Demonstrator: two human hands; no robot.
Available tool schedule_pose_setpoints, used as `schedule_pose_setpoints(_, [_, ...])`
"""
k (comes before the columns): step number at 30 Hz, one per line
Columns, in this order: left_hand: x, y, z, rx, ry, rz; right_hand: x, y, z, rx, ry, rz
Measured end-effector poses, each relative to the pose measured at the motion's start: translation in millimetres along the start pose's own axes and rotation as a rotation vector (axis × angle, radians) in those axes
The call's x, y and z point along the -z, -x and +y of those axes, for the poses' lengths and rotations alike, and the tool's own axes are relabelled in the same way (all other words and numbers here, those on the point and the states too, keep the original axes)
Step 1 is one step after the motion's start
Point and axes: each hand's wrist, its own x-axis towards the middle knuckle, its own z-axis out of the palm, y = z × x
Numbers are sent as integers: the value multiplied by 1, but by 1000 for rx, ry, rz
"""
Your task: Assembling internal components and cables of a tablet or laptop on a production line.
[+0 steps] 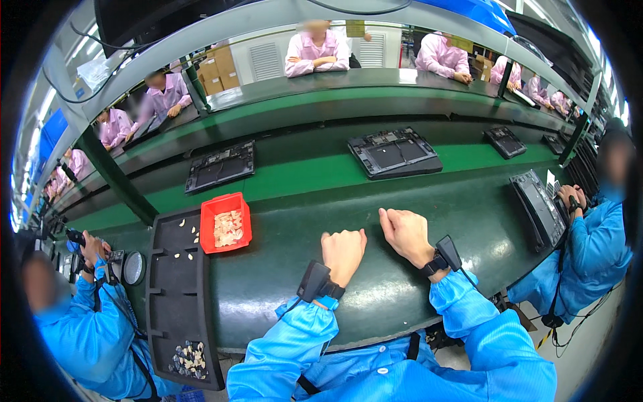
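A dark green counter [268,288] stretches before the person, a long black tray [175,288] lying along its left part. Past the hands, a flat black device [395,153] rests with its inner parts exposed. A red bin [207,224] stands at the tray's far right corner, left of both hands. The left hand [343,256] and right hand [406,236] hover apart above the counter, each curled into a loose fist; whether they enclose anything cannot be told. Small pale pieces [228,228] fill the bin's bottom.
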Motion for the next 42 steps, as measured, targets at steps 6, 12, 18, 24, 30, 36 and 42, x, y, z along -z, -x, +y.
schedule_pose_setpoints(6, [8,-6,4,-79,116,171,-7,15,10,-9,42,-116])
schedule_pose_setpoints(12, [-6,-2,0,-35,-13,40,16,-29,19,-17,104,-419])
schedule_pose_setpoints(18, [12,-10,-3,-44,200,206,14,-40,-12,79,8,-100])
schedule_pose_setpoints(24, [18,-13,-10,-60,279,277,-23,-6,-2,88,-15,-200])
schedule_pose_setpoints(30, [-8,-8,-14,19,20,74,-16,-11,-3,-10,12,-250])
schedule_pose_setpoints(36, [-2,-10,-15,18,42,63,-1,-80,54,-190,-57,-142])
schedule_pose_setpoints(42, [-12,-15,-10,19,20,79,-41,-148,188,-761,73,-199])
